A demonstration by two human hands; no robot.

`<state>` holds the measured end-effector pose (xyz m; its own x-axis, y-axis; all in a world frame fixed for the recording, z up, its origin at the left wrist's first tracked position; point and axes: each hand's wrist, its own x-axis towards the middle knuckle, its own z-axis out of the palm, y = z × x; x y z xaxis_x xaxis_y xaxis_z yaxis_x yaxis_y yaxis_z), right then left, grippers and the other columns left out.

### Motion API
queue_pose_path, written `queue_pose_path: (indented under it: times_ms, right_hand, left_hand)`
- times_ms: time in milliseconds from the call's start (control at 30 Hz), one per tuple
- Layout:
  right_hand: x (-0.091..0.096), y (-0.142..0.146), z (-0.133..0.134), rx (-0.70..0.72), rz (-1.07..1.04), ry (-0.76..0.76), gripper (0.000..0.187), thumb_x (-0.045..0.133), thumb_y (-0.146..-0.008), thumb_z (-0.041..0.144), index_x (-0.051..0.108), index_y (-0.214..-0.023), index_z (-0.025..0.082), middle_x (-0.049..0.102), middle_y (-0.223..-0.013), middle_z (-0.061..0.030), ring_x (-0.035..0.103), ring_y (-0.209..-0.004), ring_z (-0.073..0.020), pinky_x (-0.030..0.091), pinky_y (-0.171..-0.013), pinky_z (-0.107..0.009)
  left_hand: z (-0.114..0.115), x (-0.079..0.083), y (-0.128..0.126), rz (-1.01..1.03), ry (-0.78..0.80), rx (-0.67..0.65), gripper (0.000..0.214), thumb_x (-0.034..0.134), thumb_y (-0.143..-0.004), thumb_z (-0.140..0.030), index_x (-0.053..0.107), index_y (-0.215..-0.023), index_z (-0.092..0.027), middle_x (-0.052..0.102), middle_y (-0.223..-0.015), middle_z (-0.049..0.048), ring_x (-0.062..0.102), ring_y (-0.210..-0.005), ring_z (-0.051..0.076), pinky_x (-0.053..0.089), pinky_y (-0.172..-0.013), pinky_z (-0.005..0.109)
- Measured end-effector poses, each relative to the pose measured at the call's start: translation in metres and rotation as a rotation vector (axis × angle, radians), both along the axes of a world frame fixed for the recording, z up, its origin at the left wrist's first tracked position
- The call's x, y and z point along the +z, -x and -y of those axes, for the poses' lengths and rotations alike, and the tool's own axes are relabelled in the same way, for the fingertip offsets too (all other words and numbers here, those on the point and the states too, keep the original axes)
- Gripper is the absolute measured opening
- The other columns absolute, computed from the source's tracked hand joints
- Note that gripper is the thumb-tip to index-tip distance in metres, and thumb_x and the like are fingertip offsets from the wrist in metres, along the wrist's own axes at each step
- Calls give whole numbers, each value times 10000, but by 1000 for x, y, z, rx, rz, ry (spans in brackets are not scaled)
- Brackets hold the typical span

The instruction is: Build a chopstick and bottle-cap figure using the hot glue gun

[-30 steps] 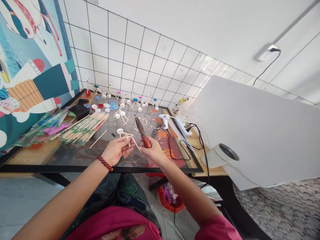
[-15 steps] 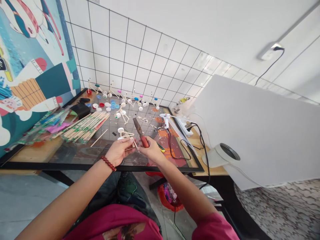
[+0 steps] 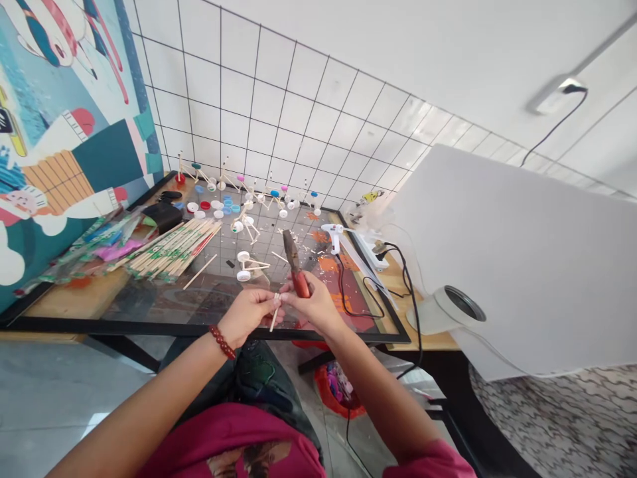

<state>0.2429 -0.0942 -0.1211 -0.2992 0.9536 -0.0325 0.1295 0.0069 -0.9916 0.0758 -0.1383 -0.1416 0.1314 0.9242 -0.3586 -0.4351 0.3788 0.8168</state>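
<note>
My left hand [image 3: 249,315], with a red bead bracelet at the wrist, pinches short wooden sticks [image 3: 273,320] near the table's front edge. One stick points down from the fingertips. My right hand [image 3: 318,304] is wrapped round the red handles of pliers [image 3: 292,253], whose metal jaws point up and away. Its thumb and fingertips also meet the sticks beside my left fingers. Just beyond my hands lies a small stick frame with white bottle-cap wheels [image 3: 243,257]. Behind it stands another stick-and-cap piece [image 3: 237,226]. A loose stick [image 3: 279,257] lies near the plier jaws.
Wrapped chopsticks [image 3: 172,249] and plastic packets lie left. Loose caps [image 3: 217,206] and several stick-and-cap builds line the back by the wire grid. On the right are a white glue gun [image 3: 333,236], its black cord, a power strip [image 3: 374,253] and wood scraps.
Both hands have moved slightly right and nearer the table edge, away from the wheeled frame. The pliers went with my right hand. A stick now hangs lower from my fingertips.
</note>
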Motion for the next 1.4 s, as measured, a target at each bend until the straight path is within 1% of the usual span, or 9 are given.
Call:
queue_pose_path:
  times_ms: [200, 400, 567, 867, 1067, 1167, 1267, 1333, 1400]
  right_hand:
    - [-2, -12, 13, 106, 141, -35, 433, 798, -664, 312, 608, -1047, 238, 709, -882, 15, 676, -787, -179, 569, -757, -321]
    - [5, -19, 20, 175, 311, -110, 390, 758, -707, 270, 629, -1073, 233, 731, -899, -1, 687, -826, -192, 568, -800, -336]
    - [10, -22, 25, 158, 404, -194, 363, 718, -725, 223, 629, -1078, 232, 720, -876, 6, 668, -796, -185, 547, -755, -312]
    - [2, -23, 25, 107, 306, -259, 288, 698, -741, 232, 608, -1014, 240, 679, -797, 29, 633, -709, -160, 526, -675, -289]
    - [3, -19, 24, 68, 209, -265, 263, 721, -773, 265, 603, -1007, 247, 713, -820, 7, 662, -706, -173, 565, -649, -297]
    - [4, -17, 22, 4, 195, -354, 294, 739, -792, 291, 615, -1054, 243, 734, -829, 0, 684, -703, -174, 579, -652, -294]
    - [5, -16, 18, -115, 167, -489, 319, 743, -824, 301, 613, -1109, 242, 758, -848, -8, 724, -718, -182, 607, -689, -305]
    - [3, -15, 17, -192, 176, -604, 311, 736, -855, 288, 604, -1134, 246, 766, -857, -12, 736, -714, -182, 614, -690, -304]
    - [-1, -14, 17, -230, 213, -763, 294, 717, -875, 254, 598, -1143, 256, 757, -859, -9, 732, -701, -177, 608, -670, -293]
  left_hand:
    - [16, -11, -22, -132, 11, -33, 175, 856, -794, -190, 750, -656, -178, 739, -615, 35, 670, -576, 161, 523, -608, 259]
    - [21, -6, -20, -217, -55, -74, 237, 806, -812, -149, 742, -586, -180, 706, -570, 35, 589, -521, 146, 444, -564, 257]
    - [17, -7, -18, -252, -74, -131, 230, 841, -742, -148, 718, -548, -170, 701, -572, 34, 587, -531, 141, 456, -569, 257]
    - [16, -8, -10, -152, -23, -204, 348, 971, -594, -409, 797, -737, -143, 768, -670, 65, 676, -591, 175, 536, -614, 293]
    - [13, 3, -1, -234, -174, -251, 257, 875, -693, -397, 761, -600, -186, 724, -581, 41, 594, -533, 150, 472, -577, 270]
    - [12, 6, 14, -430, -306, -138, 153, 846, -714, -313, 787, -607, -221, 746, -608, 36, 627, -577, 183, 491, -603, 280]
    - [17, 6, 28, -611, -364, 227, 87, 874, -674, -187, 850, -715, -259, 832, -796, 54, 718, -745, 226, 548, -710, 280]
    - [24, 8, 27, -516, -269, 339, 103, 885, -700, -171, 863, -773, -240, 838, -831, 74, 734, -746, 222, 572, -709, 275]
    - [30, 13, 17, -235, -98, 241, 57, 877, -772, -208, 859, -821, -186, 827, -799, 100, 739, -683, 213, 600, -675, 286]
